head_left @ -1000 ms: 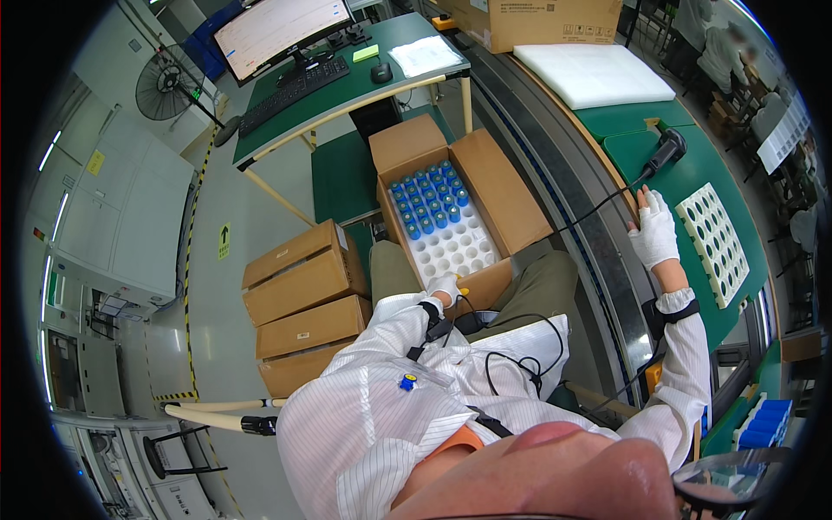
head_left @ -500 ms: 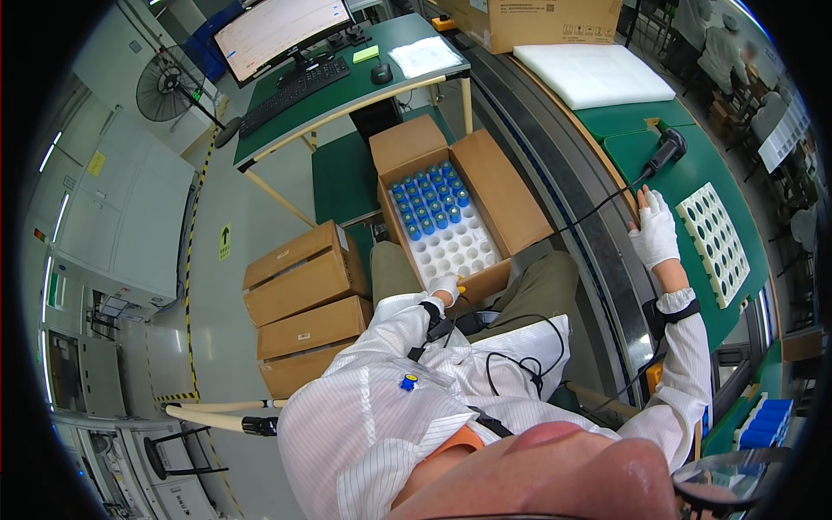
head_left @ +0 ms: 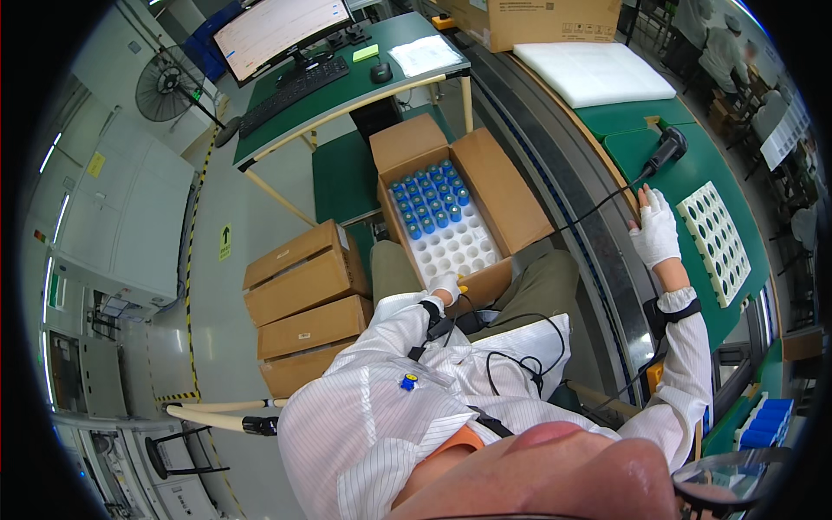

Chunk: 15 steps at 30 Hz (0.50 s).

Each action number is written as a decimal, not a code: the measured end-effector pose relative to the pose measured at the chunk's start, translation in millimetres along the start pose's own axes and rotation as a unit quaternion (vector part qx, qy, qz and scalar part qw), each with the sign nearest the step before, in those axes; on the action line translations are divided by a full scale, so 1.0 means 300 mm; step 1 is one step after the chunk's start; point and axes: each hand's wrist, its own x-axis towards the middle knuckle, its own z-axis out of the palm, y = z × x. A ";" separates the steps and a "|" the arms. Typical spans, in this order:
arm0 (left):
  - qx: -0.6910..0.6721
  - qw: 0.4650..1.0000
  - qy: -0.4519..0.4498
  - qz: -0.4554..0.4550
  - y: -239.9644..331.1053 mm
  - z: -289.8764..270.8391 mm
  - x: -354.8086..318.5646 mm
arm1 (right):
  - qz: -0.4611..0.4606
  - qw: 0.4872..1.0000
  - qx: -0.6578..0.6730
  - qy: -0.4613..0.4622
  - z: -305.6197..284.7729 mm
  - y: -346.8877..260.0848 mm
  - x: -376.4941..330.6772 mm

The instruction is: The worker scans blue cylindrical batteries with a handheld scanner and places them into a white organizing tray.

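Observation:
An opened cardboard box (head_left: pixel 529 204) stands in front of my lap. Inside it, a white foam tray (head_left: pixel 468 251) holds blue cylindrical cells (head_left: pixel 430 198) in its far part; the round holes at the near part show no cells. My left hand (head_left: pixel 445 285), gloved in white, is closed over the box's near edge, its fingers partly hidden. Stretched out to the right, my right hand (head_left: pixel 656 232) lies on the green tabletop with fingers extended, holding nothing. Beyond its fingertips lies a black handheld scanner (head_left: pixel 666 152). A pale holed tray (head_left: pixel 714 243) lies to its right.
Two closed cardboard boxes (head_left: pixel 305 273) sit left of my legs. A conveyor rail (head_left: pixel 555 165) runs between the open box and the right-hand table. Farther off are a desk with a monitor (head_left: pixel 279 36), a white foam slab (head_left: pixel 592 74) and a large carton (head_left: pixel 555 22). The scanner's cable crosses the rail.

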 end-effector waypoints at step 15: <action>0.002 1.000 -0.003 -0.018 0.028 -0.026 -0.026 | 0.003 1.000 -0.005 0.000 -0.003 -0.003 0.001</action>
